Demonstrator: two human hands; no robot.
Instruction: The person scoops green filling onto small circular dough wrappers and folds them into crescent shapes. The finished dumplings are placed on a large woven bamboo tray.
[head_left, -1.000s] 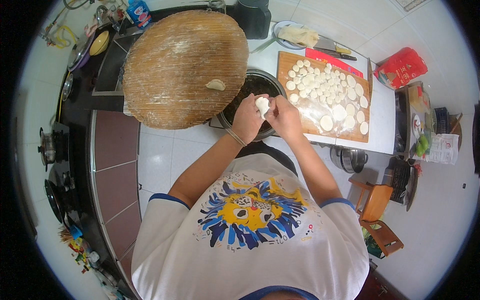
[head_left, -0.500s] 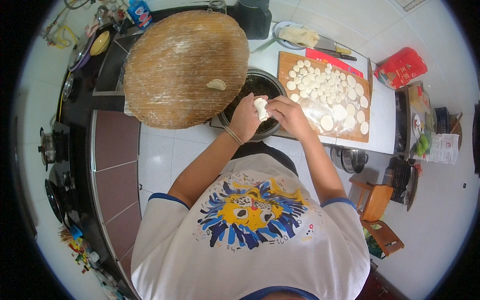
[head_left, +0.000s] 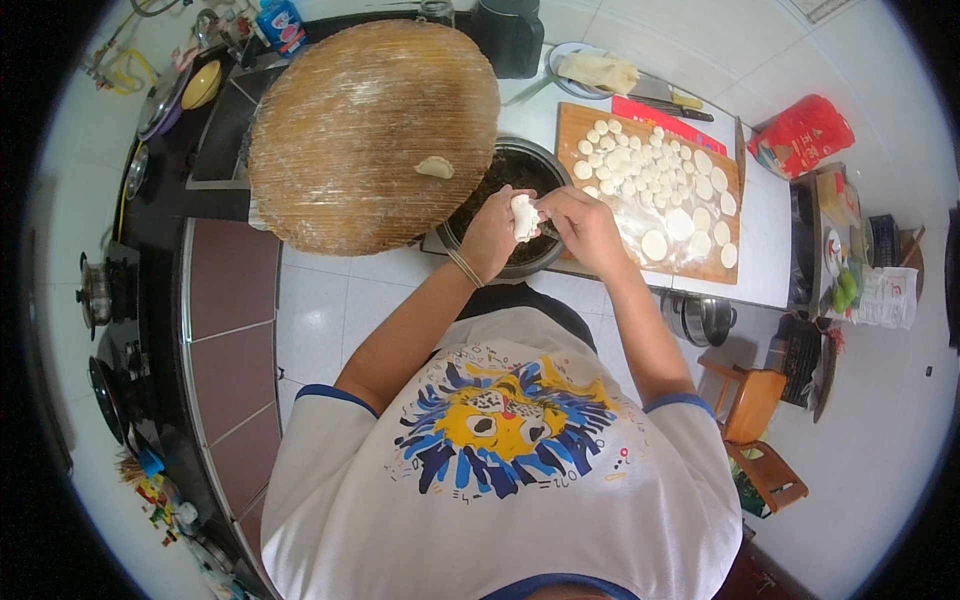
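Note:
A white dumpling [head_left: 524, 218] rests in my left hand [head_left: 490, 238], whose fingers are closed around it. My right hand [head_left: 585, 225] has its fingers bent together at the dumpling's right edge, pinching the dough there. Both hands are above a metal pot [head_left: 545, 258] with dark filling [head_left: 508, 172] inside; they cover part of its right and near side. One finished dumpling [head_left: 434, 167] lies on the big round slatted tray [head_left: 350, 120] to the left. On the right is a floured wooden board [head_left: 570, 125] bearing many small dough pieces [head_left: 630, 165] and several flat round wrappers [head_left: 654, 245].
Behind the board lie knives [head_left: 675, 108] and a plate [head_left: 566, 52] with a pale cloth-like thing. A red bag [head_left: 805, 135] stands at the counter's right end. A dark pitcher [head_left: 507, 40] is behind the tray. Below at right are stacked pots [head_left: 705, 320] and a wooden chair [head_left: 755, 400].
My right hand has shifted slightly right, its fingers more curled at the dumpling's edge. The dumpling has turned a little in my left hand.

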